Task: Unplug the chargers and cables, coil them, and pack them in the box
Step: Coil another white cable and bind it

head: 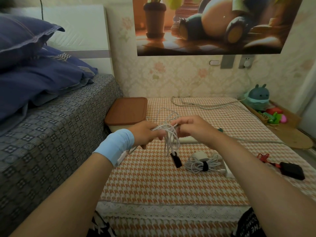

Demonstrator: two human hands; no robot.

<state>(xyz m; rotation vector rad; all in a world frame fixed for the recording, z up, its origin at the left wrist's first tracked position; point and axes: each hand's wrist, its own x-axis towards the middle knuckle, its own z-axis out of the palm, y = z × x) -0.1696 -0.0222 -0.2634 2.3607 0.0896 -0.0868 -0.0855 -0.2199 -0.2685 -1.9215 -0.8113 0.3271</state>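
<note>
The white cable [168, 134] at the centre of the frame has a smooth, faintly shiny plastic skin. So does the coiled cable [198, 165] to its lower right, bound by a matt black cloth strap [205, 166]. The black charger [292, 170] at the right edge is matt plastic. The box lid [127, 110] above centre is smooth, dull brown plastic. The table [153, 185] wears a coarse woven houndstooth cloth edged with white lace [164, 212]. On the left, the bed cover [51, 134] is textured woven fabric and the pillows [34, 74] soft blue cloth. The headboard [77, 33] looks quilted and slightly glossy. The poster [213, 26] shines, and the tray [294, 135] at right is bare matt wood.
</note>
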